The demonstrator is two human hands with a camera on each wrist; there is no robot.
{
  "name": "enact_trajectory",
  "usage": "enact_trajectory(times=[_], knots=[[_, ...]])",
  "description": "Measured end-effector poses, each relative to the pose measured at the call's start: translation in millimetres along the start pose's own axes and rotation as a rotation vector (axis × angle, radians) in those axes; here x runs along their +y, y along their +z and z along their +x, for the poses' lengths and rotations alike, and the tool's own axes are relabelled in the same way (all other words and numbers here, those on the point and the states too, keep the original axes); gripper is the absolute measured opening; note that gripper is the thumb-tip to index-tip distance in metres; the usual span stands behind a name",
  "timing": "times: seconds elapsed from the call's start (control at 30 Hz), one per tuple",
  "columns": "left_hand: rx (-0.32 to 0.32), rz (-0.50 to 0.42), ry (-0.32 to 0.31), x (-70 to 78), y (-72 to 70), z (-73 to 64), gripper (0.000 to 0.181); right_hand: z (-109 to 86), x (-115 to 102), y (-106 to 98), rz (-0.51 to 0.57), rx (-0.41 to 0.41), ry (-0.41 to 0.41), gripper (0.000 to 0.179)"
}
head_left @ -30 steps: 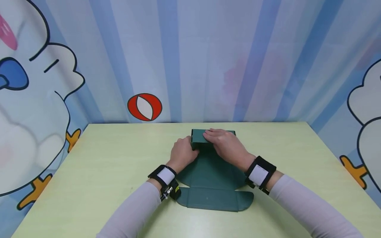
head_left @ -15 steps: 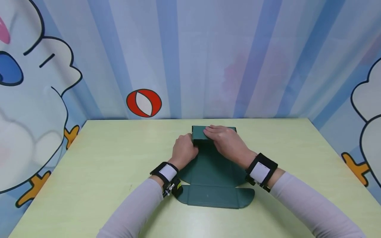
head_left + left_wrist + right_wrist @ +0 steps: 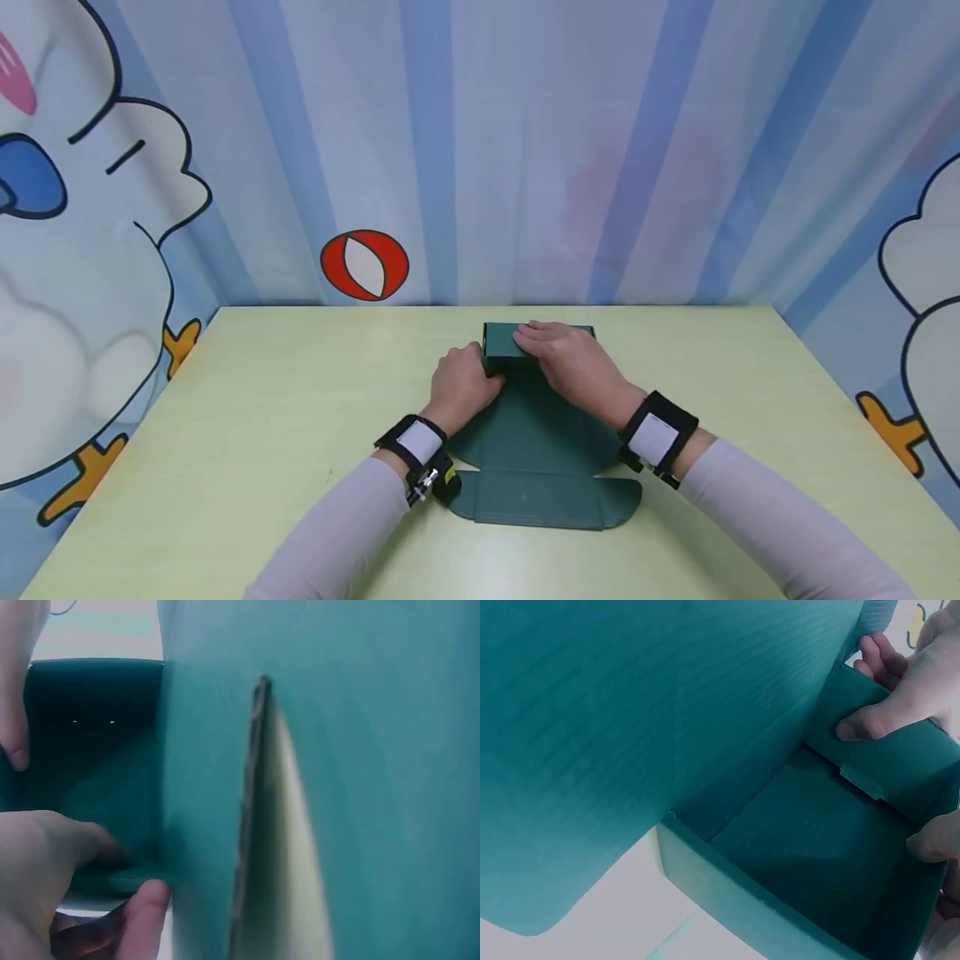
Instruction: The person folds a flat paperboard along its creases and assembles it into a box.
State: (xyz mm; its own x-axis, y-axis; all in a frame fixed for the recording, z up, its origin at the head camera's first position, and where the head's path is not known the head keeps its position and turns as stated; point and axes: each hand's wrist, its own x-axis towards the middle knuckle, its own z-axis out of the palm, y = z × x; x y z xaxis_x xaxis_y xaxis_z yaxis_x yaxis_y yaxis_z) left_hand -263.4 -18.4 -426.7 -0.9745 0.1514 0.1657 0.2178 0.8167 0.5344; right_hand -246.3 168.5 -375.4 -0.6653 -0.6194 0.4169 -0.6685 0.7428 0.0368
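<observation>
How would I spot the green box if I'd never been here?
Find the pale yellow table before the striped blue backdrop. Near its far edge, the left hand and right hand grip the green box, whose lid spreads toward the camera. Nothing else there is dark green.

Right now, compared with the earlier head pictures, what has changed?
Nothing visibly changed apart from a slight shift of the whole head view; nothing was taken hold of or let go. The left hand still grips the green cardboard box at its left side, the right hand at its top, and its green cardboard lid remains folded out.
</observation>
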Motion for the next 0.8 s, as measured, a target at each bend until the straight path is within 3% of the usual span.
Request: enact_trajectory(times=[0.37, 0.8], knots=[[-0.092, 0.086, -0.026, -2.3, -19.6, -5.4, 0.058, -1.0, -0.5, 0.8, -0.009, -0.016, 0.002, 0.040], [-0.115, 0.136, -0.010, -7.1, -32.4, -11.6, 0.061, -1.4, 0.2, 1.0, -0.006, -0.018, 0.003, 0.039]])
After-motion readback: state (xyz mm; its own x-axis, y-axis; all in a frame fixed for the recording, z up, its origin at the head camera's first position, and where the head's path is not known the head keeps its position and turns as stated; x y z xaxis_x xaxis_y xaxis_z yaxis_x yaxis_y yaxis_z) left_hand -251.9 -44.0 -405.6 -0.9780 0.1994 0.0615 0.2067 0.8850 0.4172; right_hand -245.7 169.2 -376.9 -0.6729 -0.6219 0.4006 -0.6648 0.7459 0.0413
